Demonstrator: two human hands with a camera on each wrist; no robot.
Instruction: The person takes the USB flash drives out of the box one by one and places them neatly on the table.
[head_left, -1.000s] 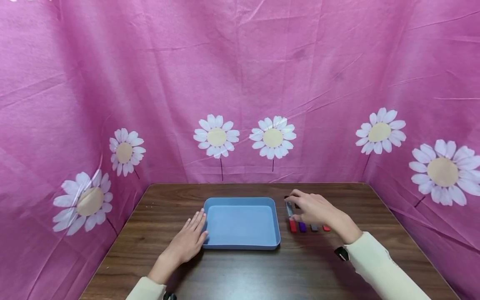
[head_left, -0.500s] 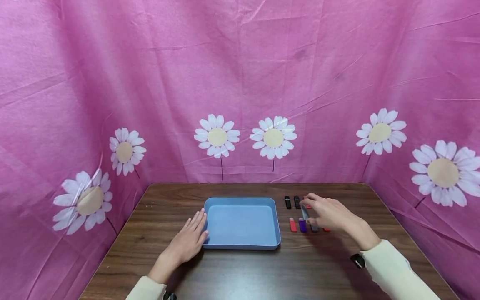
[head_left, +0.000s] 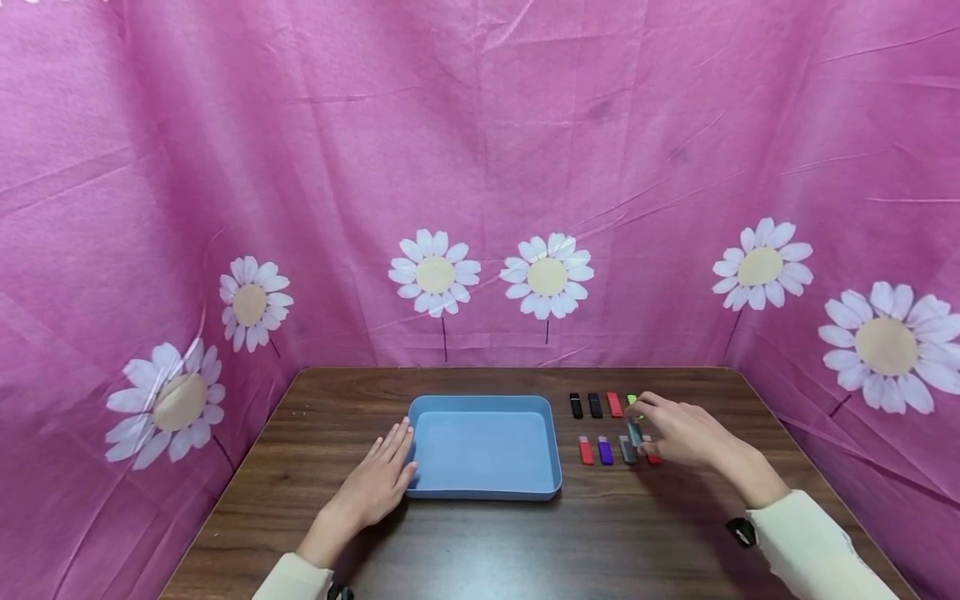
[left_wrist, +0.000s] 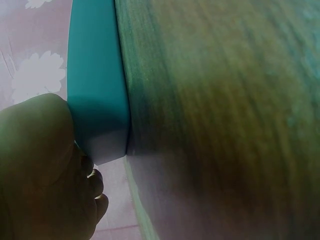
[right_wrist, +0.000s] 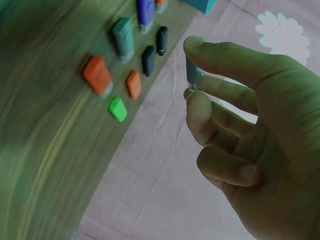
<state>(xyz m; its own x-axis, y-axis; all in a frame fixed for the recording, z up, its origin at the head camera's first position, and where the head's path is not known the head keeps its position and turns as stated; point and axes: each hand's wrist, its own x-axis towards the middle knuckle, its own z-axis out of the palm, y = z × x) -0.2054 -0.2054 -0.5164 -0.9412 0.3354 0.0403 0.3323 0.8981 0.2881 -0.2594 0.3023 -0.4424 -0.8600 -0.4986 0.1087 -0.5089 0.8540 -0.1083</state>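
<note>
My right hand [head_left: 678, 433] is over the right end of two rows of small sticks that look like USB sticks. Between thumb and fingertips it pinches a greyish stick with a clear tip [right_wrist: 192, 72], held above the others. Beneath and around it lie a green stick [right_wrist: 118, 109], a grey one [head_left: 627, 450] and a red one [right_wrist: 98, 75]; the hand partly covers some of these in the head view. My left hand [head_left: 372, 483] lies with straight fingers against the left side of a blue tray [head_left: 480, 493].
Farther left in the back row are two black sticks [head_left: 576, 406] and a red one [head_left: 614, 405]. The front row also has a red stick [head_left: 586, 451] and a purple one [head_left: 605, 451]. Under everything is a brown wooden table [head_left: 465, 550], enclosed by a pink flowered curtain [head_left: 480, 150].
My right hand has moved right along the rows with the pinched stick, uncovering the black and red sticks at the back. The left hand and the tray have stayed in place.
</note>
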